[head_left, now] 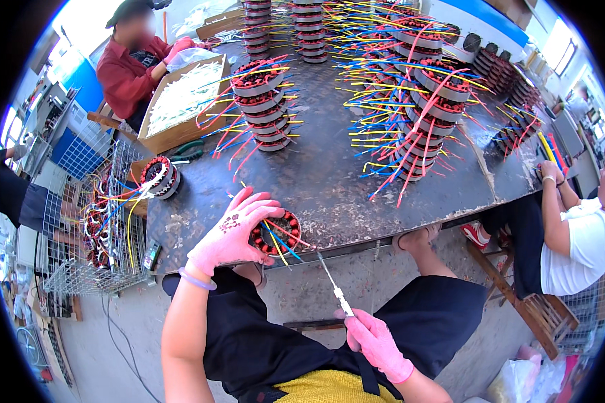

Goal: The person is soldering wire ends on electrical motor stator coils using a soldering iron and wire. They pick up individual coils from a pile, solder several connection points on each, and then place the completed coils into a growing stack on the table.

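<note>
While the left hand (238,228) is curled around a ring stator (292,227) at the near edge of the surface (329,181), the right hand (381,344) grips a white-handled tool (341,300). The stator shows red coils and coloured leads.

The dark, scuffed table (323,144) bears stacks of wired rings (262,106) and a cardboard box (189,121).

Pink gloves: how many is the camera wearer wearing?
2: one on the left hand, which holds the red-wound ring; one on the right hand, holding the white-handled tool. Neither is hidden.
</note>
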{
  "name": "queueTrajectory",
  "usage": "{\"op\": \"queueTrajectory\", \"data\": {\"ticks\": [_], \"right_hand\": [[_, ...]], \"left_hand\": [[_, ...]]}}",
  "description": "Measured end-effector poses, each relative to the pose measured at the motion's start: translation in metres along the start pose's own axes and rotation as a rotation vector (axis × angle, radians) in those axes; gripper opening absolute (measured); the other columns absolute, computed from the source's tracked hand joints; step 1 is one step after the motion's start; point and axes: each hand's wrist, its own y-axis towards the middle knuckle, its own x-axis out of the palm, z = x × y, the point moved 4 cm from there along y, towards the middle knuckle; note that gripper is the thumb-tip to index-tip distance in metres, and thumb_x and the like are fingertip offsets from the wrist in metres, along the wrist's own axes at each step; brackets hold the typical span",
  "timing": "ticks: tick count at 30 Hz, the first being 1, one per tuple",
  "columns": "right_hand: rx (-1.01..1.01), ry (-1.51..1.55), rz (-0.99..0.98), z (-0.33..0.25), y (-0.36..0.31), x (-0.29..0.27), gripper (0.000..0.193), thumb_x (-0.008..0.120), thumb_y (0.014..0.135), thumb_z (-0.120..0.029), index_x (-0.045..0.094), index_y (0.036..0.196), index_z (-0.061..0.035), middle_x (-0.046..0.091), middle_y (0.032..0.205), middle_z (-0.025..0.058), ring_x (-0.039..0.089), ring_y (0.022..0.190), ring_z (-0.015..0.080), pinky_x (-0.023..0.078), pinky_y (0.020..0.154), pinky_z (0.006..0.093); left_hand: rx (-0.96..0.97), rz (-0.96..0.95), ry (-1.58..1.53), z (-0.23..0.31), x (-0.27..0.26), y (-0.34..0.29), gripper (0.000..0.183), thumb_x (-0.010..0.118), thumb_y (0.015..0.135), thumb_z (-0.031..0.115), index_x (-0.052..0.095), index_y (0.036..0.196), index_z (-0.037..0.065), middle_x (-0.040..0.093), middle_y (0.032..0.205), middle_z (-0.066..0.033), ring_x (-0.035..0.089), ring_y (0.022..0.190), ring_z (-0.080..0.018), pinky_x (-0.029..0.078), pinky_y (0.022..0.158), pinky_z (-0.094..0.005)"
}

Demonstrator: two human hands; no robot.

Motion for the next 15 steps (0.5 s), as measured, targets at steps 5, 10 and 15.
{"op": "queueTrajectory", "data": {"ticks": [5,10,15], "right_hand": [[-0.011,-0.047,0.002,-0.0058,-0.0012,0.0007,0.033,0.048,0.103,-0.022,0.059,0.126,0.0003,0.046,0.066,-0.0047,0.044,0.059,0.0050,0.036,0.056,0.0223],[0.006,-0.015,-0.005,-0.0047,-0.0023,0.0014,0.035,0.048,0.104,-0.021,0.057,0.129,0.0025,0.044,0.066,-0.0051,0.039,0.060,0.0051,0.031,0.055,0.0210],[-0.026,-0.053,-0.001,-0.0020,-0.0017,-0.0011,0.033,0.048,0.103,-0.024,0.061,0.122,0.0001,0.047,0.065,-0.0031,0.046,0.059,0.0055,0.039,0.056,0.0244]], "left_hand": [[-0.002,-0.009,0.010,0.0023,-0.0002,0.0007,0.088,0.091,0.051,0.030,0.055,0.129,0.011,0.055,0.136,-0.0075,0.040,0.138,-0.0304,0.018,0.122,-0.0504],[0.001,-0.012,0.012,0.0032,0.0001,0.0019,0.088,0.091,0.051,0.030,0.055,0.130,0.011,0.055,0.136,-0.0075,0.041,0.138,-0.0305,0.018,0.122,-0.0502],[0.002,-0.015,0.011,0.0026,0.0001,0.0018,0.088,0.091,0.051,0.030,0.055,0.129,0.011,0.055,0.136,-0.0075,0.041,0.138,-0.0304,0.018,0.122,-0.0499]]}}
